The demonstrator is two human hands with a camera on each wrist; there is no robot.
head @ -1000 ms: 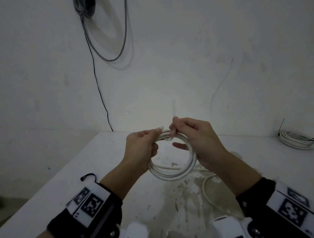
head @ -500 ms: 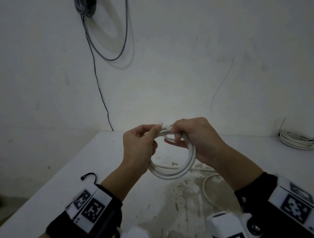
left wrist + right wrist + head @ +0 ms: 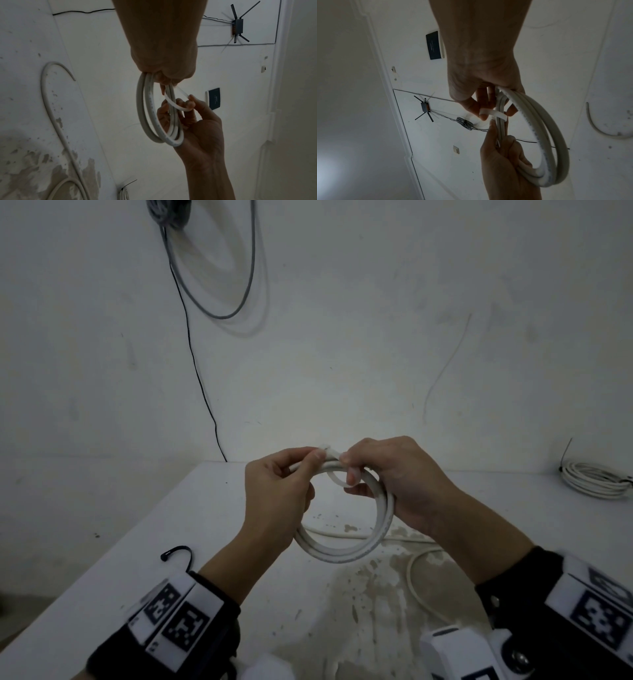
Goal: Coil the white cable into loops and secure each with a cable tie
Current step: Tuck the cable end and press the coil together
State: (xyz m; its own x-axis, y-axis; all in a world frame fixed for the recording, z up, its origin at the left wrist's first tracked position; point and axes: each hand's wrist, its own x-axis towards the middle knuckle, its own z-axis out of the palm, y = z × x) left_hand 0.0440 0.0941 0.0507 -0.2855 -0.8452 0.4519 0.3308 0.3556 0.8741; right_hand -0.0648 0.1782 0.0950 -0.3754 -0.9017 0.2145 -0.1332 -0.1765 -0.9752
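Both hands are holding the coiled white cable up above the tabletop, the ring hanging below the fingers. The left hand is gripping the left side of the coil, its thumb and forefinger pinching the bundle at the top. The right hand is curling round the right side while its fingers are pinching the white cable tie, which is crossing the strands just beside the left fingertips. The tie's long axis is lying across the cable, its tail arcing back toward the right palm, so the right hand is nearer for threading or tightening it. Compared with a second ago, the tie's tail is no longer standing upright above the hands; it is now bending down round the bundle, and the right fingers are closing in tighter beside the left.
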